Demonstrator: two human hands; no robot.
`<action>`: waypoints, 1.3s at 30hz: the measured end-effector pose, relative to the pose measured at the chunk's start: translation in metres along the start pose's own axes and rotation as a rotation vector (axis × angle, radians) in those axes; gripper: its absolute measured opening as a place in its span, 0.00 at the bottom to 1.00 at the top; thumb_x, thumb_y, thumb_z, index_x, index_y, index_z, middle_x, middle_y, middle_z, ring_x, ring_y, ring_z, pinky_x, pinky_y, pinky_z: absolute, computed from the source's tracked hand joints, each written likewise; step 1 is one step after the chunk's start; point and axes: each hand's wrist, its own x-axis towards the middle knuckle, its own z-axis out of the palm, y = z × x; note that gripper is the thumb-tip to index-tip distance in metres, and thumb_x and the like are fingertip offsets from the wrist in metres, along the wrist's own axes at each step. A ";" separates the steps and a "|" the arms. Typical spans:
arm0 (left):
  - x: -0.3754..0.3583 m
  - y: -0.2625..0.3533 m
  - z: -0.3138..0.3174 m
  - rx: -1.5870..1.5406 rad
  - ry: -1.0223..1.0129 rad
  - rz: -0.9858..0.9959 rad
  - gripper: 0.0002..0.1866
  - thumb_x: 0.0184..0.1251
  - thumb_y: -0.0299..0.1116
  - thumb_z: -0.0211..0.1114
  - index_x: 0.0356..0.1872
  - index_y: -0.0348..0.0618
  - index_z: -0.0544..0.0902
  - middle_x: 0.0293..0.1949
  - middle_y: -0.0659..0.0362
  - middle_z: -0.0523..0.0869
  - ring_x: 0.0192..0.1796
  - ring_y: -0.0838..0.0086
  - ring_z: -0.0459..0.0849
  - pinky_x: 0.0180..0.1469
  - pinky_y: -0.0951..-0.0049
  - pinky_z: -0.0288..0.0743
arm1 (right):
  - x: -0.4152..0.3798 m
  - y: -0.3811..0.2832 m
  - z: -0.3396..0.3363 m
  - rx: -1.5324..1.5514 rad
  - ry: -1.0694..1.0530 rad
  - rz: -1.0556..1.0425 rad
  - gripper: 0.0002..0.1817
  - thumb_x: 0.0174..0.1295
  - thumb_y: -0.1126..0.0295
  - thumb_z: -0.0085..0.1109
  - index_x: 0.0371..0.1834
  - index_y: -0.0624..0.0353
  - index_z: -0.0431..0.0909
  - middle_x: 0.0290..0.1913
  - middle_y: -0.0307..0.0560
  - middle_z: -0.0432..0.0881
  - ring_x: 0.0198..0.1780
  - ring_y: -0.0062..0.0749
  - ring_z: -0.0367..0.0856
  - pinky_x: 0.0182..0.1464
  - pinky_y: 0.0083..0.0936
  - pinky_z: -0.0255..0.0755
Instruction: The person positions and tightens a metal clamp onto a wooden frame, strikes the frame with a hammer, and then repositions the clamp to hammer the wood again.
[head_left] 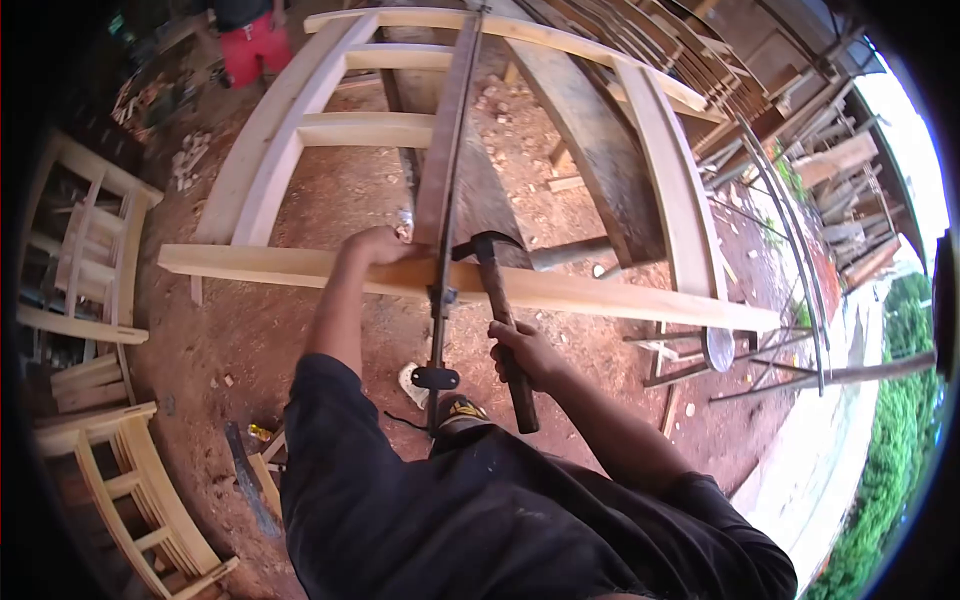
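Observation:
My right hand is wrapped round the wooden handle of a hammer, whose dark head lies over the near rail, just right of the clamp. My left hand rests at the top edge of the near wooden rail, left of the clamp; its fingertips are hidden, so a hold on something cannot be made out. A long metal bar clamp runs across the pale wooden frame from the far rail to in front of my body. Its end piece hangs below the near rail.
Dark planks lie under the frame. More wooden frames stand at the left. A person in red shorts is at the far left. Metal rods and stacked timber are at the right. Wood chips cover the reddish ground.

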 end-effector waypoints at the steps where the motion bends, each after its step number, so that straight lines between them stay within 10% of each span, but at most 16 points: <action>1: 0.004 0.001 0.000 0.005 -0.006 0.017 0.57 0.41 0.85 0.61 0.53 0.34 0.85 0.52 0.38 0.85 0.57 0.50 0.84 0.59 0.60 0.76 | -0.005 0.000 -0.003 -0.032 -0.016 -0.001 0.17 0.72 0.52 0.57 0.44 0.55 0.70 0.27 0.40 0.74 0.23 0.27 0.74 0.25 0.30 0.72; 4: -0.006 0.013 -0.006 0.084 -0.093 -0.022 0.36 0.62 0.67 0.61 0.59 0.48 0.83 0.61 0.45 0.82 0.63 0.55 0.81 0.65 0.64 0.73 | -0.007 -0.004 -0.006 -0.039 0.012 -0.043 0.19 0.72 0.50 0.56 0.44 0.55 0.69 0.26 0.40 0.74 0.23 0.27 0.73 0.24 0.29 0.72; 13: 0.060 -0.034 0.023 0.122 0.005 -0.059 0.44 0.62 0.72 0.55 0.58 0.36 0.82 0.62 0.42 0.80 0.66 0.52 0.78 0.66 0.62 0.72 | 0.002 0.004 -0.008 -0.174 0.054 -0.148 0.21 0.72 0.49 0.56 0.45 0.59 0.71 0.26 0.40 0.74 0.21 0.25 0.73 0.22 0.28 0.72; 14: 0.050 -0.026 0.019 0.253 -0.030 0.028 0.32 0.75 0.54 0.48 0.59 0.33 0.79 0.62 0.41 0.79 0.63 0.50 0.79 0.65 0.59 0.71 | 0.006 0.009 -0.010 -0.169 0.051 -0.175 0.21 0.72 0.49 0.56 0.45 0.58 0.72 0.25 0.40 0.74 0.20 0.24 0.72 0.21 0.27 0.70; 15: 0.028 -0.023 0.027 -0.152 0.023 0.042 0.27 0.78 0.46 0.43 0.61 0.34 0.78 0.63 0.41 0.79 0.63 0.52 0.80 0.66 0.59 0.70 | 0.007 0.012 -0.007 -0.134 0.076 -0.174 0.20 0.72 0.49 0.55 0.46 0.56 0.72 0.23 0.39 0.73 0.18 0.24 0.69 0.18 0.26 0.66; 18: 0.163 -0.150 0.076 0.328 0.500 0.407 0.25 0.80 0.39 0.37 0.63 0.37 0.77 0.64 0.40 0.78 0.64 0.52 0.78 0.67 0.55 0.69 | 0.019 0.035 -0.003 -0.093 0.090 -0.220 0.19 0.73 0.50 0.53 0.42 0.57 0.73 0.20 0.38 0.71 0.18 0.24 0.71 0.18 0.26 0.67; 23: 0.035 -0.023 0.019 0.323 0.056 0.060 0.33 0.73 0.59 0.50 0.50 0.34 0.83 0.55 0.35 0.81 0.61 0.41 0.78 0.60 0.49 0.72 | 0.008 0.024 0.002 -0.047 0.026 -0.105 0.17 0.70 0.53 0.55 0.46 0.57 0.72 0.24 0.40 0.73 0.20 0.27 0.73 0.21 0.28 0.70; 28: 0.044 -0.049 0.032 0.016 -0.094 0.124 0.34 0.73 0.60 0.47 0.54 0.34 0.81 0.58 0.33 0.79 0.67 0.41 0.73 0.64 0.53 0.69 | 0.007 0.001 -0.003 -0.126 0.163 -0.169 0.12 0.58 0.67 0.61 0.41 0.61 0.74 0.26 0.41 0.72 0.20 0.26 0.73 0.19 0.28 0.70; 32: -0.005 -0.013 0.010 0.005 -0.179 0.249 0.37 0.73 0.64 0.46 0.45 0.34 0.85 0.42 0.33 0.83 0.51 0.40 0.82 0.52 0.51 0.75 | -0.013 -0.033 0.001 -0.250 0.210 0.008 0.18 0.70 0.59 0.60 0.55 0.58 0.71 0.31 0.38 0.74 0.27 0.22 0.75 0.26 0.25 0.73; 39: -0.008 -0.018 -0.006 -0.044 -0.356 0.260 0.39 0.71 0.66 0.46 0.41 0.34 0.87 0.42 0.35 0.85 0.50 0.40 0.83 0.54 0.49 0.75 | -0.019 -0.080 0.038 0.024 0.307 0.154 0.11 0.74 0.62 0.53 0.49 0.58 0.72 0.26 0.39 0.75 0.20 0.23 0.76 0.20 0.22 0.73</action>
